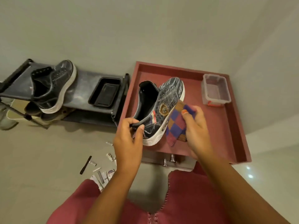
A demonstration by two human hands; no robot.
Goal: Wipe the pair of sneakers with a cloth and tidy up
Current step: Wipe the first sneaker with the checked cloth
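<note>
Below, pale floor (40, 151), dark rack (90, 78), red tray (234, 126).

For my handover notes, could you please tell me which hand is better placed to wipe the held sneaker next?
Probably the right hand: it already holds the checked cloth against the sneaker, whose heel the left hand grips.
</note>
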